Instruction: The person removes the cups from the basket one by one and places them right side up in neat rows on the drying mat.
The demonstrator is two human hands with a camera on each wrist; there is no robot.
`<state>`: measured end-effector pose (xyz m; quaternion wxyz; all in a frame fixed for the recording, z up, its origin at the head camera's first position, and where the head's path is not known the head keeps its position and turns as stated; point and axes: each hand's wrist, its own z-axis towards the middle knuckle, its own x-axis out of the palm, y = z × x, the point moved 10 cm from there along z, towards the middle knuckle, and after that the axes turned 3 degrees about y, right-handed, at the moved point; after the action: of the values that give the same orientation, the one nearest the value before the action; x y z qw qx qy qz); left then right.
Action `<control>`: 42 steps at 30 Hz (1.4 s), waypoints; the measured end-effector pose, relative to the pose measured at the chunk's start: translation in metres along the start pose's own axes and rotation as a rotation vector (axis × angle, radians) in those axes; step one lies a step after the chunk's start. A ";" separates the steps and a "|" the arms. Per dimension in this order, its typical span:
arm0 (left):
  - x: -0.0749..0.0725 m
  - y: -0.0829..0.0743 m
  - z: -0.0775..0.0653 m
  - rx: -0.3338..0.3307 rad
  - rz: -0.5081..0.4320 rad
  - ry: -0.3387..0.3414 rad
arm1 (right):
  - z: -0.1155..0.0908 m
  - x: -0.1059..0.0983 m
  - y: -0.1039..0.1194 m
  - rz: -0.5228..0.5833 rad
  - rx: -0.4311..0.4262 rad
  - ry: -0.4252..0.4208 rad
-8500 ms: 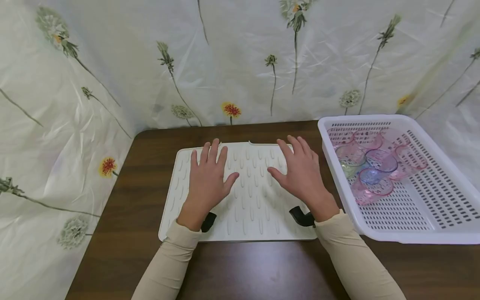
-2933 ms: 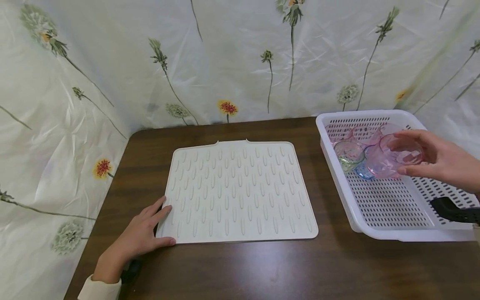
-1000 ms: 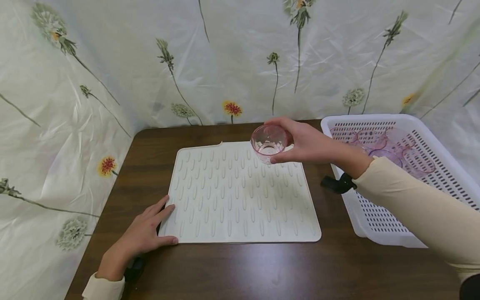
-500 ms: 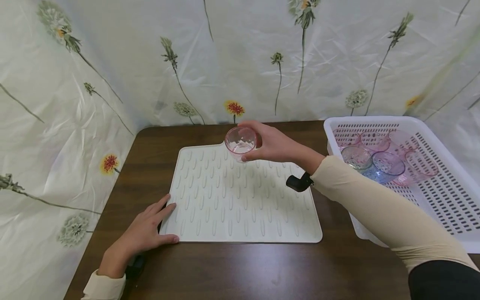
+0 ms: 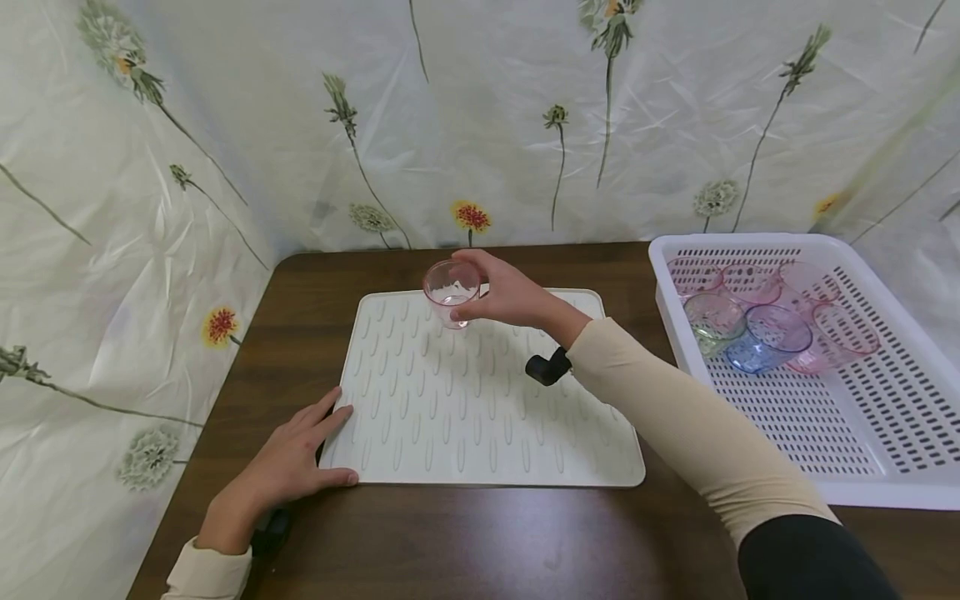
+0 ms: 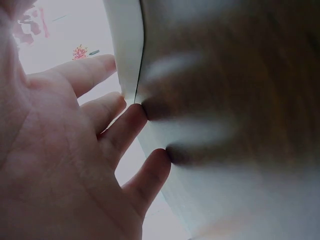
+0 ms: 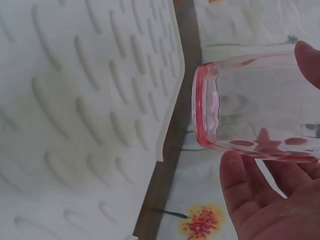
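My right hand [image 5: 510,293] grips a clear pink-tinted drinking glass [image 5: 450,292], thumb on one side and fingers on the other. In the head view the glass is upright over the back left part of a white ridged mat [image 5: 480,417]. The right wrist view shows the glass [image 7: 260,107] with its thick pink base facing the mat [image 7: 90,115] and a gap between them. My left hand [image 5: 288,458] rests at the mat's front left corner with fingers spread, fingertips at the mat's edge and on the dark table.
A white perforated basket [image 5: 840,487] stands on the right of the brown wooden table [image 5: 480,542]. Inside are several tinted glasses, among them a blue one [image 5: 768,342] and a green one [image 5: 712,325]. A flowered plastic sheet [image 5: 495,125] hangs behind and to the left.
My right hand has taken the pink glass from the basket and carried it left over the mat, lower now than half a second ago. The left hand moved earlier from above the mat to its corner.
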<state>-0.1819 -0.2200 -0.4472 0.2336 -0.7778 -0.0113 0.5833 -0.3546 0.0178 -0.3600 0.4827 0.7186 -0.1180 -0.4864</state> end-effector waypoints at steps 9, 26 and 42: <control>0.001 0.001 -0.001 0.003 0.003 -0.003 | 0.027 0.025 -0.008 0.148 0.056 -0.014; 0.000 0.003 -0.001 0.008 -0.007 -0.005 | 0.060 0.065 -0.007 0.265 0.090 -0.025; 0.000 0.003 -0.001 0.010 -0.009 -0.004 | 0.066 0.081 -0.014 0.278 0.101 0.011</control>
<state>-0.1815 -0.2231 -0.4478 0.2401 -0.7754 -0.0123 0.5839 -0.3722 -0.0647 -0.4228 0.5093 0.7214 -0.2383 -0.4043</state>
